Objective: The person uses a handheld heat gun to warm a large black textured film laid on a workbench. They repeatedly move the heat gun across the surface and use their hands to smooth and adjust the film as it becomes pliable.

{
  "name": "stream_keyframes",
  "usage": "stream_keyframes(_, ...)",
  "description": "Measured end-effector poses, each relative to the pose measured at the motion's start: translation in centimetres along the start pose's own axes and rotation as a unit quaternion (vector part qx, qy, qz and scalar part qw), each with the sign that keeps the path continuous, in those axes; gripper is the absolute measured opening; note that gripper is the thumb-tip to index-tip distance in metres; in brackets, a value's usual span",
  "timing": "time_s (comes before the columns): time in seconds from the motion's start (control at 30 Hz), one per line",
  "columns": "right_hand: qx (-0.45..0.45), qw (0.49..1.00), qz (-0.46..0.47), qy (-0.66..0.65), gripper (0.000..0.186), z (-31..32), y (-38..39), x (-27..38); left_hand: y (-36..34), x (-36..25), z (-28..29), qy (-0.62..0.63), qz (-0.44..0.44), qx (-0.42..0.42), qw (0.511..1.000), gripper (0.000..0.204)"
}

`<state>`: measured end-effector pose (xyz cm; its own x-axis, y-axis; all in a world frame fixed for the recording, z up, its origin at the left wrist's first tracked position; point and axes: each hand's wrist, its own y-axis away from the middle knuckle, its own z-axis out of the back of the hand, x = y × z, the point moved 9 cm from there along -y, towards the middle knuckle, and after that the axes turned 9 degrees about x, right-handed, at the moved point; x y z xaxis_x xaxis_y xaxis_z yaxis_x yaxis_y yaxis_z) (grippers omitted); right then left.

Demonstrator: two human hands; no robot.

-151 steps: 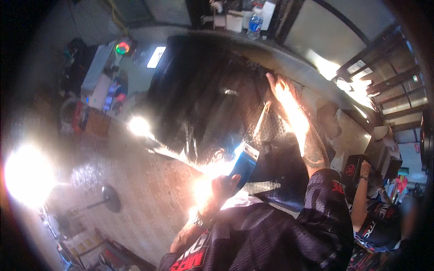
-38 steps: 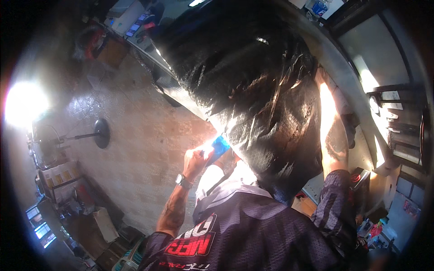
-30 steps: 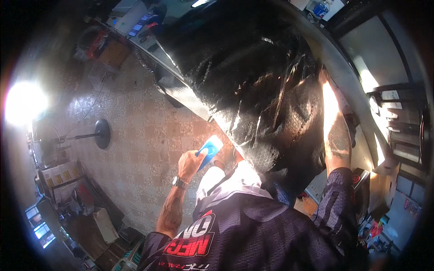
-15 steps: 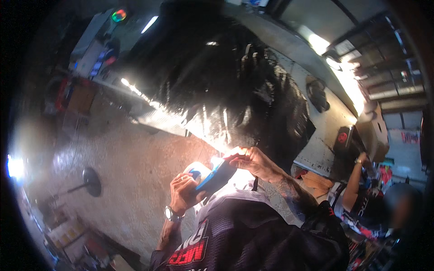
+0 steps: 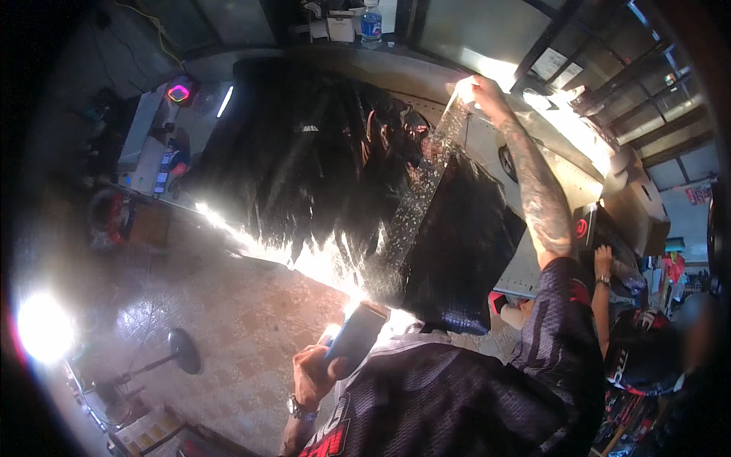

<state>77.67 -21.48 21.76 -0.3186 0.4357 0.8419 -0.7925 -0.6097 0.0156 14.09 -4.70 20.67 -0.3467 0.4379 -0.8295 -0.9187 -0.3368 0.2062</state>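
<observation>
My left hand (image 5: 314,373) holds a blue tape dispenser (image 5: 356,340) low in front of me, its fingers wrapped round it. A long, clear, speckled strip of tape (image 5: 417,204) stretches from near the dispenser up across a large black plastic-wrapped bundle (image 5: 304,175). At the far end, my right hand (image 5: 483,96) pinches the strip with the arm reached out. Whether the strip touches the plastic all along its length, I cannot tell. Strong glare hides the bundle's near left edge.
A co-worker's hand (image 5: 603,261) is at a dark item on the right, near a cardboard box (image 5: 638,202). A water bottle (image 5: 371,24) stands beyond the bundle. A dark round-headed stand (image 5: 183,352) is at lower left on the tiled floor (image 5: 236,327).
My right hand has moved from beside the dispenser to the far side of the bundle, drawing out a long strip of tape. My left hand has lowered slightly with the dispenser.
</observation>
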Motion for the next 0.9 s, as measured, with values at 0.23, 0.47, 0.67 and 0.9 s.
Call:
stream_keyframes(0.23,0.029,0.993,-0.045,0.107,0.040,-9.5,-0.6,-4.5,-4.4,3.4,-2.8,-0.065,0.083,0.000,0.994,0.057)
stream_keyframes(0.47,-0.012,0.967,-0.029,0.252,0.056,-12.8,1.9,-0.1,-4.8,4.3,-3.1,-0.026,0.035,-0.037,0.998,0.045)
stream_keyframes(0.67,0.057,0.980,-0.043,0.187,0.062,-16.3,0.3,-5.3,-0.3,7.8,-2.4,-0.052,0.068,0.011,0.996,0.032)
stream_keyframes(0.9,0.059,0.944,0.065,0.319,0.049,-17.1,-3.4,-11.9,1.1,14.1,-3.7,-0.009,0.222,0.043,0.974,0.041)
